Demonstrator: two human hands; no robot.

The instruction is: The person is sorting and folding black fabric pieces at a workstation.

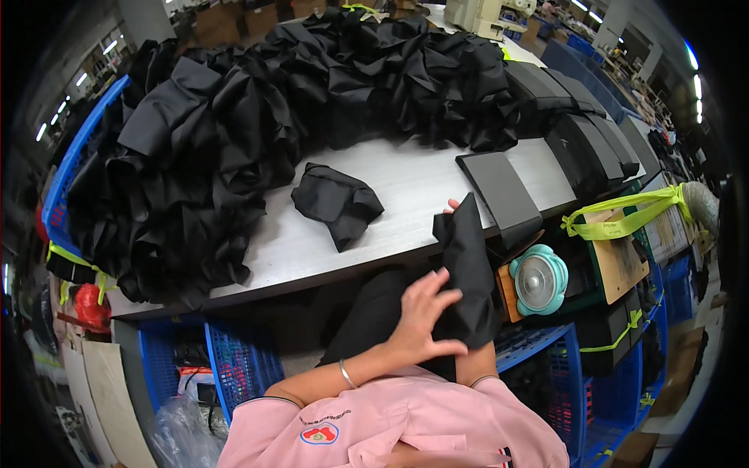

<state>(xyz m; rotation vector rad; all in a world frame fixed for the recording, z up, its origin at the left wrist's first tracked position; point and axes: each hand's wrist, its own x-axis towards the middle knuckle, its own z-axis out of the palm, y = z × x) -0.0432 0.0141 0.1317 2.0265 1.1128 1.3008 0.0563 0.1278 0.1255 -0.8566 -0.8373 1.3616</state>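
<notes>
A black fabric piece (470,269) covers my right forearm and most of my right hand (452,205). Only fingertips show past its far edge; the piece hangs on that hand, the grip itself being hidden. To its left, my left hand (425,316) is open with fingers spread, close beside the cloth and holding nothing. Another crumpled black piece (335,201) lies alone on the pale table (406,183). Near the table's right front edge rests a flat, dark panel-like black piece (501,191).
A large heap of black fabric pieces (328,86) fills the table's far and left sides. Stacked flat black pieces (589,152) stand at right. Below them are a turquoise round device (540,279) and a yellow-green strap (624,222). Blue crates (242,366) flank my lap.
</notes>
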